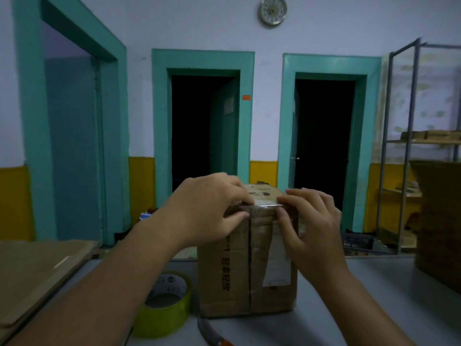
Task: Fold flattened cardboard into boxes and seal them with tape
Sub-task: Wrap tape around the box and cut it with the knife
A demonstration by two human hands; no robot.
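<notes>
Both atop box (pixel 234 275): left hand (pixel 207 208), right hand (pixel 311 221) pinch tape (pixel 265 206) between.

Left hand (pixel 211 207), right hand (pixel 312 222) — pinch grips

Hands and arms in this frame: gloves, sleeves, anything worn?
Nothing worn that shows. Left hand and right hand are ungloved, with no rings, watch or bands visible. Left forearm and right forearm are uncovered to the frame edge; no sleeve in view.

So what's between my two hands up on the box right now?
In the head view, a shiny tape strip runs along the top edge of the box, between the left hand and the right hand.
</notes>
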